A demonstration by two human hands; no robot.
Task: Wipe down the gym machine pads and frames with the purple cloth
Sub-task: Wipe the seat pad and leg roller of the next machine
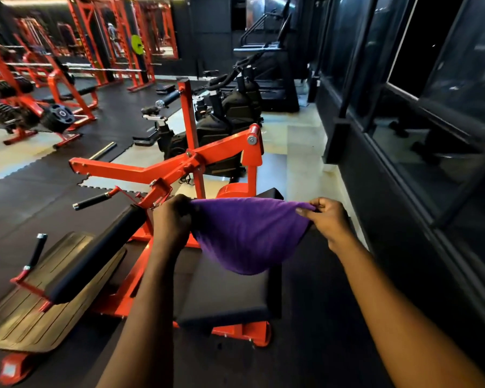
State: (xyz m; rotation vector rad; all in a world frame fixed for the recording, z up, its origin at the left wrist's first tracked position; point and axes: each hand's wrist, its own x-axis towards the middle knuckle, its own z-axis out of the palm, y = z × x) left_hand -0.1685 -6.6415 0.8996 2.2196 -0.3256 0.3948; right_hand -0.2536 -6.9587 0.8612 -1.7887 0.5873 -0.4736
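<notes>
The left hand (pixel 171 219) and right hand (pixel 329 219) hold opposite corners of the purple cloth (pixel 247 233), stretched in the air over the near black pad (pixel 224 298), so wiping of pad and red frame (pixel 151 169) seems yet to start.

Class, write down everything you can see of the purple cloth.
The purple cloth is plain, soft-looking fabric, held up between two hands. The left hand grips one corner, the right hand pinches the other. Its middle sags in a rounded belly above the machine's black pad, apparently without touching it.
</notes>
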